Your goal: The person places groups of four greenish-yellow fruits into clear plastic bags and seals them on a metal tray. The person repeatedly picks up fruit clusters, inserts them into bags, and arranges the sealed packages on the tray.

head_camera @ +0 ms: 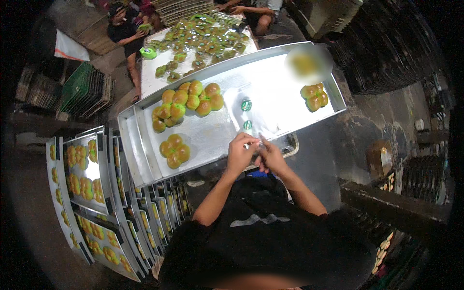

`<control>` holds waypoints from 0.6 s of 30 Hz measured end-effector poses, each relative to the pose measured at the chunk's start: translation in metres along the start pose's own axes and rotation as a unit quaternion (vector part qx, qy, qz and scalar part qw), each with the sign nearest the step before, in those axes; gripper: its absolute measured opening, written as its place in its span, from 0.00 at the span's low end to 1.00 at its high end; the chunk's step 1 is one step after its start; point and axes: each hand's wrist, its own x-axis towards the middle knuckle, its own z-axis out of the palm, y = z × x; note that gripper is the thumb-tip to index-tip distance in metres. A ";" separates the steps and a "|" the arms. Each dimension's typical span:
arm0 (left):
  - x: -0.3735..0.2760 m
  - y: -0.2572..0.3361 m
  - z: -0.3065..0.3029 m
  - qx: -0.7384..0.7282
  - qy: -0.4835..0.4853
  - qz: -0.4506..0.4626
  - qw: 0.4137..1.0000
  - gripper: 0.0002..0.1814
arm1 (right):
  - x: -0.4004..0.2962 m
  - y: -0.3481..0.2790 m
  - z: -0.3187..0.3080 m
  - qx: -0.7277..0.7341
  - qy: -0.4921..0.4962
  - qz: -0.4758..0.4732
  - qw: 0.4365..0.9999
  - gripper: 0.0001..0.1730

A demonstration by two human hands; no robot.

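My left hand (240,150) and my right hand (271,156) meet at the near edge of a large metal tray (214,130). Their fingertips pinch thin, clear plastic, apparently the edge of a clear plastic bag (261,139); its outline is hard to make out. Just beyond the fingers, clear packaging with round green printed marks (246,105) lies on the tray. Clusters of golden-brown buns (179,101) crowd the tray's left part, and a separate bun cluster (174,151) sits nearer me. At the far right is another cluster (314,97), with a blurred patch above it.
Left of me, a rack holds trays of buns (85,159). Across the tray, a white table (150,78) bears many bagged buns (206,40). A person (127,32) holds a package there; another person's arms (246,11) show beyond. Stacked crates (78,87) stand far left.
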 end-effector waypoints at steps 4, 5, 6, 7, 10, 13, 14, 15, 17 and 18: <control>-0.005 0.018 0.026 -0.120 -0.043 0.103 0.986 0.14 | 0.039 -0.030 -0.034 0.303 -0.204 -0.152 0.919 0.33; -0.004 -0.009 0.037 -0.303 -0.022 0.016 0.952 0.27 | 0.024 -0.063 -0.003 0.172 -0.001 -0.233 0.957 0.35; 0.003 -0.003 0.041 -0.416 0.033 -0.039 0.908 0.31 | 0.019 -0.072 0.002 0.257 -0.073 -0.240 0.933 0.36; 0.012 0.002 0.045 -0.518 0.085 -0.094 0.846 0.35 | 0.010 -0.070 0.008 0.390 -0.126 -0.172 0.895 0.41; 0.024 -0.023 0.021 -0.590 0.012 -0.201 0.782 0.29 | 0.034 -0.018 -0.016 0.159 -0.168 -0.011 0.973 0.33; 0.027 -0.035 0.015 -0.568 0.196 -0.191 0.776 0.22 | 0.053 -0.057 -0.079 -0.361 0.021 -0.102 0.927 0.33; 0.031 -0.021 0.011 -0.580 0.261 -0.171 0.752 0.20 | 0.100 -0.041 -0.137 -0.459 0.082 -0.197 0.862 0.44; 0.029 -0.010 0.003 -0.635 0.273 -0.171 0.703 0.23 | 0.100 -0.062 -0.147 -0.716 0.310 -0.133 0.612 0.52; 0.024 0.010 -0.015 -0.735 0.276 -0.164 0.597 0.29 | 0.108 -0.097 -0.185 -0.709 0.256 0.001 0.657 0.44; 0.022 0.008 -0.021 -0.768 0.264 -0.146 0.565 0.35 | 0.123 -0.093 -0.201 -0.689 0.304 -0.032 0.657 0.41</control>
